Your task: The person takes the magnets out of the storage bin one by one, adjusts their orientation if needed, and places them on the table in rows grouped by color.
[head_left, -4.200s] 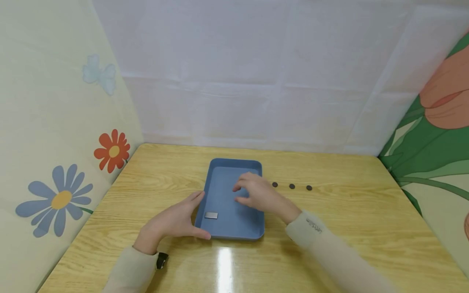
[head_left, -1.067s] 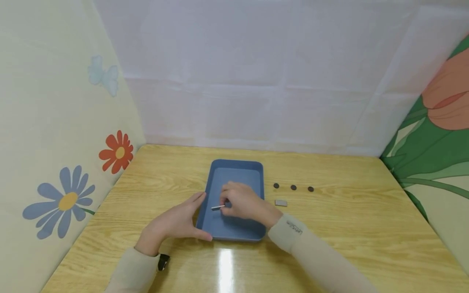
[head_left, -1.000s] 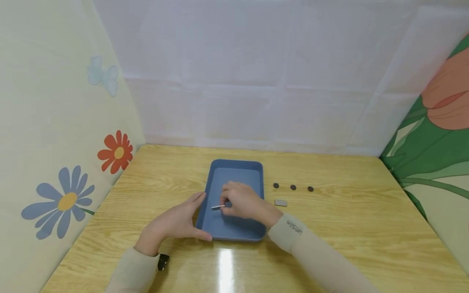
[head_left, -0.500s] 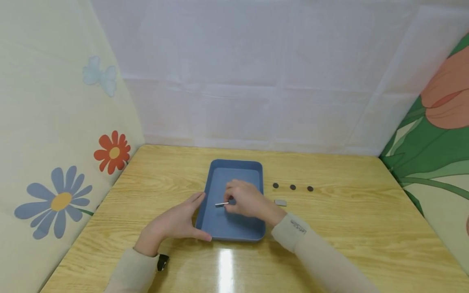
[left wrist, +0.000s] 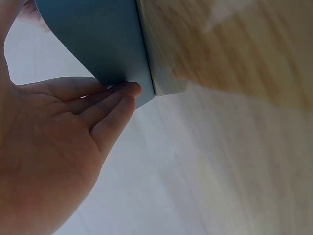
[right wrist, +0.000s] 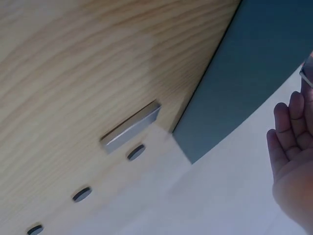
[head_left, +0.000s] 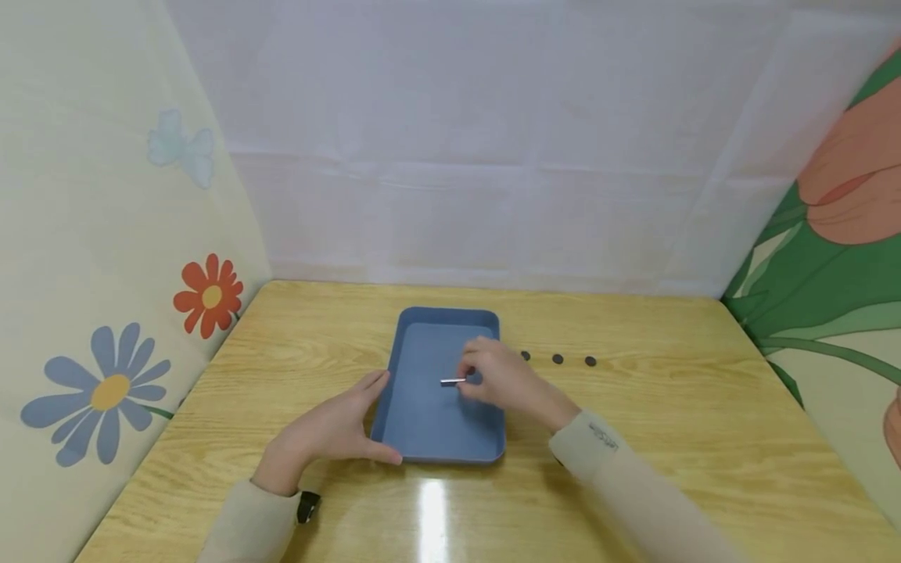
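My right hand [head_left: 503, 379] pinches a small silver rectangular block [head_left: 451, 382] between thumb and fingertips, above the blue tray [head_left: 429, 430]. Part of that block [right wrist: 307, 73] shows at the edge of the right wrist view. My left hand [head_left: 331, 426] rests against the tray's left side, its thumb by the near left corner. In the left wrist view, straight fingers [left wrist: 115, 105] touch the outer wall of the tray [left wrist: 107, 44]. A second silver block [right wrist: 131, 127] lies on the table right of the tray; in the head view my right hand and wrist hide it.
Three dark round discs lie in a row right of the tray: a near disc [head_left: 525, 356], a middle disc [head_left: 558, 359] and a far right disc [head_left: 590, 361]. White cloth [head_left: 457, 219] hangs behind the wooden table [head_left: 669, 438], with flower-patterned cloth on both sides.
A block lying in the tray's near left is now pinched and lifted, moving right with my right hand. Another block appeared on the table beside the tray. My left hand has stayed.
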Motion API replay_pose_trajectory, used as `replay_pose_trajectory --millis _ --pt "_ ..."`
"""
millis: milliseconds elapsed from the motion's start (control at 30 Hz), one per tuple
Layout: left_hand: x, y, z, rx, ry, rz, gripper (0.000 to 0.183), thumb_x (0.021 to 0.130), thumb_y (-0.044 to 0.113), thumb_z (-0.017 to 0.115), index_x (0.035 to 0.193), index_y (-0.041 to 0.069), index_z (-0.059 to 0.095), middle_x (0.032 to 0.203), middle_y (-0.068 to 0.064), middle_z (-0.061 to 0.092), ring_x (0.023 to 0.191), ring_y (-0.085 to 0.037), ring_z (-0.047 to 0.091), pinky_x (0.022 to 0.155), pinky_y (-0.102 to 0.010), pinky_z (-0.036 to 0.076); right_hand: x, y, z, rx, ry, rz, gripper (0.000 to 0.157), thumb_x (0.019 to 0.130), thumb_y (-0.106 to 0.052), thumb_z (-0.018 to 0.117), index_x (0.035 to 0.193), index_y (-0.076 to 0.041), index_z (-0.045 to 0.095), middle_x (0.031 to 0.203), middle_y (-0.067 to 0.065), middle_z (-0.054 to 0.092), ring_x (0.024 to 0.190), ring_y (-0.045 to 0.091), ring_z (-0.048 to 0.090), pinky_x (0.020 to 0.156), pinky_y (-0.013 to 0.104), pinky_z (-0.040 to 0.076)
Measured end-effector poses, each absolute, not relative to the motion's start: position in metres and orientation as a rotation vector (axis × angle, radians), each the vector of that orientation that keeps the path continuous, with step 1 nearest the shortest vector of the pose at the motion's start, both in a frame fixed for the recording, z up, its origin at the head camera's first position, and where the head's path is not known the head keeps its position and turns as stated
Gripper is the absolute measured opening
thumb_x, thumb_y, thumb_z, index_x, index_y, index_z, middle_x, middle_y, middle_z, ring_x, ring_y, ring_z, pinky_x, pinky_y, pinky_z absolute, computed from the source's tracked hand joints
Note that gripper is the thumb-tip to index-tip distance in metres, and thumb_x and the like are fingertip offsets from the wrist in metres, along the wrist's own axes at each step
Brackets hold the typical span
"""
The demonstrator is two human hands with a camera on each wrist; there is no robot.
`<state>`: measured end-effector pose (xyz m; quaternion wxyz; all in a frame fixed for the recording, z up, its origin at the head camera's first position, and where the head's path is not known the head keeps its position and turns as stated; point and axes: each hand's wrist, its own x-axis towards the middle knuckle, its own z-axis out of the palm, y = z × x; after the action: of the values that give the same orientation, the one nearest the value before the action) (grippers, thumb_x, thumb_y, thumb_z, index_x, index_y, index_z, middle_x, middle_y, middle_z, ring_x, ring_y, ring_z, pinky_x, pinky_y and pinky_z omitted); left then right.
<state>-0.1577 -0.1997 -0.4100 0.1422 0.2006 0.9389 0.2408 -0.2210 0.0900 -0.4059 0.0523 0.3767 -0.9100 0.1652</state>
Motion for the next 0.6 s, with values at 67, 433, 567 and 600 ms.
replay_pose_trajectory --millis 67,433,567,600 --pt "-0.157 -0.200 -0.410 0.575 2.707 0.691 0.137 0.069 0.071 0.083 0.163 -0.003 0.019 0.171 -0.025 0.018 0.154 -0.045 0.031 0.121 -0.059 0.037 -0.222 0.098 -0.405 1.104 -2.790 0.516 0.007 0.091 -0.024 0.078 0.088 -0.019 0.076 0.091 -0.007 0.065 0.087 0.010 0.058 0.073 0.022 0.052" --pt "-0.156 -0.199 -0.406 0.570 2.710 0.682 0.136 0.069 0.070 0.084 0.162 -0.004 0.019 0.170 -0.025 0.019 0.154 -0.045 0.032 0.120 -0.060 0.038 -0.225 0.154 -0.401 0.894 -2.807 0.606 0.009 0.088 -0.019 0.079 0.083 -0.018 0.073 0.089 -0.003 0.065 0.085 0.016 0.062 0.073 0.028 0.053" --pt "-0.156 -0.198 -0.406 0.581 2.707 0.690 0.136 0.069 0.070 0.084 0.162 -0.004 0.019 0.170 -0.026 0.020 0.154 -0.045 0.031 0.121 -0.060 0.038 -0.225 0.181 -0.401 0.798 -2.846 0.652 0.007 0.088 -0.017 0.079 0.084 -0.017 0.074 0.090 -0.001 0.065 0.085 0.019 0.062 0.072 0.030 0.052" --pt "-0.156 -0.198 -0.406 0.583 2.706 0.690 0.136 0.069 0.070 0.084 0.162 -0.004 0.019 0.170 -0.026 0.020 0.154 -0.046 0.032 0.120 -0.060 0.038 -0.224 0.189 -0.402 0.774 -2.854 0.655 0.007 0.088 -0.017 0.079 0.084 -0.017 0.074 0.090 -0.001 0.066 0.085 0.020 0.062 0.073 0.030 0.052"
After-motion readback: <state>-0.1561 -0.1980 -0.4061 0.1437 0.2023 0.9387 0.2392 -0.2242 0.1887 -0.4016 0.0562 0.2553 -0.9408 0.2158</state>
